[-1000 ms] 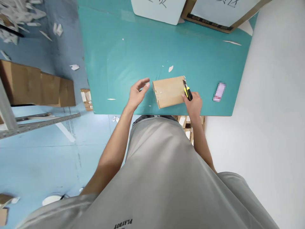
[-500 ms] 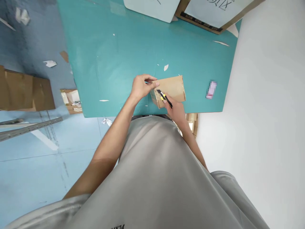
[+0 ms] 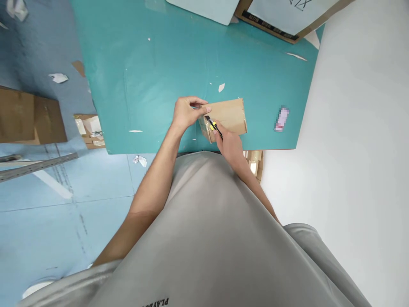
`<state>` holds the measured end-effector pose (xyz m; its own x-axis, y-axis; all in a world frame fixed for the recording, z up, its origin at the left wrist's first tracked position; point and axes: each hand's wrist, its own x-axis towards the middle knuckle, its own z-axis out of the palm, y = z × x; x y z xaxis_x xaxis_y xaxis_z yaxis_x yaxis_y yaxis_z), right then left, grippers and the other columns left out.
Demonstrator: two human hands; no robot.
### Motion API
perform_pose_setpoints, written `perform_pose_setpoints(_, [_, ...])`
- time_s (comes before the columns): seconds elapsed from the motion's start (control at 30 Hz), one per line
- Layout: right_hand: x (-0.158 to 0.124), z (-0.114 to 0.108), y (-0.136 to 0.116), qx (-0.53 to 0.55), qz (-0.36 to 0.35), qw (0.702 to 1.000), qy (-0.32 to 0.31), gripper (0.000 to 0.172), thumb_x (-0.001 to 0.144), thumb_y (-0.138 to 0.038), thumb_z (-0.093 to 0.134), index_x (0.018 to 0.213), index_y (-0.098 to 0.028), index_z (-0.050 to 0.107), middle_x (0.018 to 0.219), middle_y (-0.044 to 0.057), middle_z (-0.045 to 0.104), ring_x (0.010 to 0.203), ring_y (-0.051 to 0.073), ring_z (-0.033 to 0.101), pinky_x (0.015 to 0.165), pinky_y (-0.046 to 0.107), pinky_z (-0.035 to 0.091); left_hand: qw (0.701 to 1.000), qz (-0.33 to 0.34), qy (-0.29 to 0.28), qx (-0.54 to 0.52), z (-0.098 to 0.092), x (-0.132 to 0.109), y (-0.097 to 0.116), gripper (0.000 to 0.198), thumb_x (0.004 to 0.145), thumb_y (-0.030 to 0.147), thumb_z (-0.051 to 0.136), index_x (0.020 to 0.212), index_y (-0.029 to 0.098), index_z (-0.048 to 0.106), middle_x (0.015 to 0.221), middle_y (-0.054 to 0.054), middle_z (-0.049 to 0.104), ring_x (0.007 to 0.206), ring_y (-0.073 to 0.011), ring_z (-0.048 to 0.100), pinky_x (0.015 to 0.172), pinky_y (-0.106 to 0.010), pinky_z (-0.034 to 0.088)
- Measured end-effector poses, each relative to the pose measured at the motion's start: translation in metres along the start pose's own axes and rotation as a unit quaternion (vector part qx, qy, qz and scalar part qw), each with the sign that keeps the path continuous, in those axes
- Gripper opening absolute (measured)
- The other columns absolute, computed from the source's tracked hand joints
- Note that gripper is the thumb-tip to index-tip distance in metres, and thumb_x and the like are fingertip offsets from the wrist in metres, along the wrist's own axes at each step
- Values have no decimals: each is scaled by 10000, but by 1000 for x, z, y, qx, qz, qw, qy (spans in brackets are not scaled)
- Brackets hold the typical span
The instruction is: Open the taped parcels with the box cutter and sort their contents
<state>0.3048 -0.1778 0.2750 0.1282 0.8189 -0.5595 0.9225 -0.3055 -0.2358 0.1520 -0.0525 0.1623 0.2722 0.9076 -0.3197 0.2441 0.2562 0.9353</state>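
Note:
A small brown cardboard box (image 3: 231, 114) lies near the front edge of the green-topped table (image 3: 153, 94). Clear tape shines on its left end. My left hand (image 3: 188, 111) grips the box's far left corner, thumb on top and fingers behind. In my right hand (image 3: 230, 146) is a black and yellow utility knife (image 3: 214, 126), pointing up and left. The knife's tip is at the box's left top edge, close to my left thumb. Whether the blade has gone into the cardboard I cannot tell.
Large boxes, one white-faced carton (image 3: 277, 19) among them, stand at the table's back. A blurred pinkish item (image 3: 281, 118) lies to the right. Paper scraps (image 3: 221, 87) dot the tabletop. Cardboard boxes (image 3: 28, 115) and a metal bar (image 3: 38, 166) are on the left. A white wall (image 3: 351, 149) borders the right.
The knife's tip has moved slightly up and left along the box's left end, nearer my left thumb. My left hand keeps its hold on the box. The whole view has shifted slightly.

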Motion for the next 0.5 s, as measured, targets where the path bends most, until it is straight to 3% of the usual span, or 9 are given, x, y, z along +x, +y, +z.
perform_pose_setpoints(0.27, [-16, -16, -11, -33, 11, 997, -66, 628, 1250, -366, 261, 1849, -223, 387, 1341, 175, 853, 1187, 358, 819, 1050, 454, 603, 999, -7, 35, -4, 5, -6, -1, 310, 743, 347, 967, 994, 187, 876, 967, -64, 841, 952, -250, 759, 949, -416, 661])
perform_pose_setpoints(0.5, [-44, -21, -11, -79, 8, 988, -134, 588, 1259, -358, 299, 1814, -187, 388, 1277, 197, 860, 1170, 345, 833, 1018, 423, 613, 998, -10, 58, 4, 8, -9, -3, 348, 758, 391, 963, 1022, 184, 871, 1035, -80, 866, 1005, -264, 782, 970, -405, 663])
